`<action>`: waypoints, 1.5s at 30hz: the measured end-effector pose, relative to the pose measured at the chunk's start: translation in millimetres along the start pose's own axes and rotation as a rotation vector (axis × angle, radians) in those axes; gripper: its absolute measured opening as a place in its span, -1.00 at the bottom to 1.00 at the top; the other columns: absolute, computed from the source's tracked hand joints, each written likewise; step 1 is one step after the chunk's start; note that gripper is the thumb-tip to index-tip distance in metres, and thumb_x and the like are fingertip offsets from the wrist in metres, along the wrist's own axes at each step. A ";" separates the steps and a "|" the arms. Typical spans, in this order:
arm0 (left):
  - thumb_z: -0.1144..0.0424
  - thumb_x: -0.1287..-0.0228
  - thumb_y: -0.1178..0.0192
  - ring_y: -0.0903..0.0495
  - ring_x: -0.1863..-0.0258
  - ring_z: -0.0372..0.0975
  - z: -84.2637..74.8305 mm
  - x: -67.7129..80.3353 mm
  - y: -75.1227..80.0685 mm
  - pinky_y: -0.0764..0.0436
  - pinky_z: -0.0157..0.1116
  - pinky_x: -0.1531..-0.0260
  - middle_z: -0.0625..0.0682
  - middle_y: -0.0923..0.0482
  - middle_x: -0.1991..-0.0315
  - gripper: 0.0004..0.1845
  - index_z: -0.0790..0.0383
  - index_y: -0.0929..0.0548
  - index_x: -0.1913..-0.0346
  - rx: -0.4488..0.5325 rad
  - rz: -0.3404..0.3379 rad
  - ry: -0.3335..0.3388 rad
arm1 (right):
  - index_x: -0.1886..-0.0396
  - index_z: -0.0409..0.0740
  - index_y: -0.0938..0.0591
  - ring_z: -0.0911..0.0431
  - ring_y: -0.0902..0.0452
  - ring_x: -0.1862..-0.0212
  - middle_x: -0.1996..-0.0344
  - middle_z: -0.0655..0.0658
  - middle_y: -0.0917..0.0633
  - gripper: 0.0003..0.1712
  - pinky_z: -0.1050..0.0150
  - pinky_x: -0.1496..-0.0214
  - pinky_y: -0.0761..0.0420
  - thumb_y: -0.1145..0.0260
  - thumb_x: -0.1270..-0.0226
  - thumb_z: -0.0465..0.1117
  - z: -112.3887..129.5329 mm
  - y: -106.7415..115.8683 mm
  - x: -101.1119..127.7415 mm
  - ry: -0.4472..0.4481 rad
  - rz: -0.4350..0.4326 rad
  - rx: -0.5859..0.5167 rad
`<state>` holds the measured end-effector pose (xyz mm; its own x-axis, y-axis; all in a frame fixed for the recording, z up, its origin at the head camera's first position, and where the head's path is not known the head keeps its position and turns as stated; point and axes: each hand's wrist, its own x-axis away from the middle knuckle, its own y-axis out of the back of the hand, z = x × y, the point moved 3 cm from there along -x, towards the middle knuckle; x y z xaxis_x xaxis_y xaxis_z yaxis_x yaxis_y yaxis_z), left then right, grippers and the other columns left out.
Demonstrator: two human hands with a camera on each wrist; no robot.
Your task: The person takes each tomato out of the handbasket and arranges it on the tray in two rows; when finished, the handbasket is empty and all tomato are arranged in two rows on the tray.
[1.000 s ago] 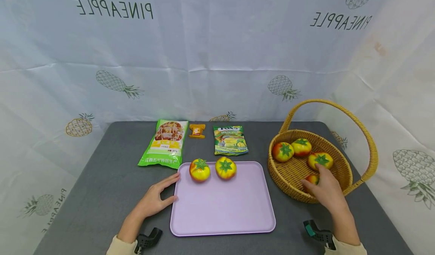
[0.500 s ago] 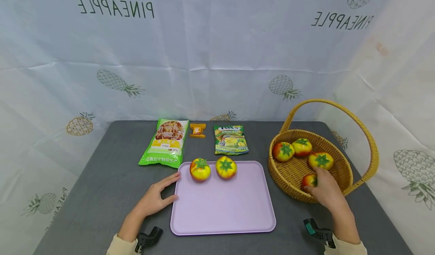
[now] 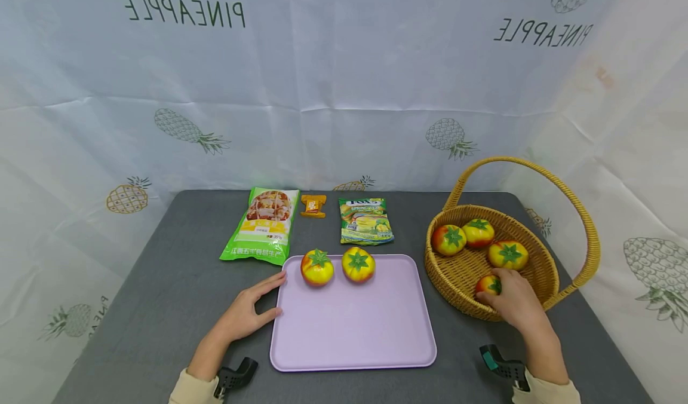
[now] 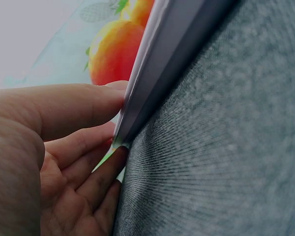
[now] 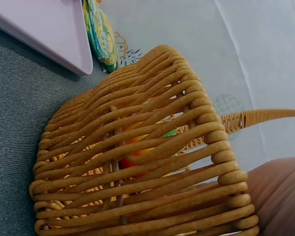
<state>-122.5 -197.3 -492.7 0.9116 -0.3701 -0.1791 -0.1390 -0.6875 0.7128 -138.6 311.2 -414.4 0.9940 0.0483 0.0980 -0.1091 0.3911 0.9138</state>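
The fingers of the right hand (image 3: 513,301) curl down over a small red and yellow tomato (image 3: 488,284) lying at the near inner edge of a wicker basket (image 3: 537,296); the fingertips are hidden behind the fruit, so how firmly they hold it cannot be told; the back of the hand faces up, and the wrist and forearm run back over the basket's near rim toward the lower right, ending in a cream sleeve. In the right wrist view the woven basket wall (image 5: 137,162) fills the picture, with a glimpse of red and yellow fruit showing through the weave.

The fingers of the left hand (image 3: 244,314) are straight and slightly spread; the fingertips and thumb rest against the left edge of a lilac tray (image 3: 352,326); the palm lies flat on the grey table (image 3: 161,296); the forearm angles back toward the lower left. In the left wrist view the fingers (image 4: 64,105) press against the tray's raised rim (image 4: 157,64).

Three more tomatoes sit farther back in the basket; two tomatoes (image 3: 337,266) stand side by side at the far end of the tray. Behind the tray lie a green snack bag (image 3: 260,225), a small orange packet (image 3: 313,205) and a green sweets bag (image 3: 365,220); a white cloth printed with pineapples hangs behind the table.
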 end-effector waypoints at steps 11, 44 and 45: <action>0.12 -0.13 -0.34 -0.32 -0.35 -0.18 1.2 -0.6 0.1 -0.37 -0.14 -0.26 -0.04 -0.36 -0.35 -0.36 0.13 -0.45 -0.30 -0.001 -0.003 -0.008 | -0.26 -0.64 -0.19 -0.49 -0.23 -0.11 -0.16 -0.67 -0.27 0.02 -0.35 -0.07 -0.33 -0.40 -0.12 0.06 1.4 1.2 -1.4 -0.023 -0.023 -0.048; 0.13 -0.12 -0.35 -0.32 -0.35 -0.16 2.2 1.0 -1.1 -0.37 -0.14 -0.26 -0.04 -0.36 -0.35 -0.36 0.11 -0.46 -0.30 0.000 -0.007 0.006 | -0.34 -0.16 -0.30 -0.22 -0.37 -0.13 -0.25 -0.31 -0.39 -0.04 -0.24 -0.09 -0.44 -0.49 0.00 0.10 81.5 -7.6 -27.9 0.177 -0.249 -0.364; 0.13 -0.12 -0.34 -0.32 -0.35 -0.17 2.3 0.9 -1.2 -0.37 -0.13 -0.25 -0.04 -0.36 -0.35 -0.36 0.10 -0.46 -0.30 -0.001 -0.008 0.006 | -0.33 -0.16 -0.31 -0.21 -0.39 -0.11 -0.24 -0.30 -0.40 -0.05 -0.23 -0.08 -0.46 -0.49 0.00 0.09 84.5 -8.9 -28.7 0.185 -0.248 -0.374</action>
<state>-122.4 -198.3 -495.2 0.9150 -0.3608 -0.1806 -0.1313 -0.6894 0.7124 -165.6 228.7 -392.0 0.9763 0.0612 -0.2075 0.1025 0.7136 0.6930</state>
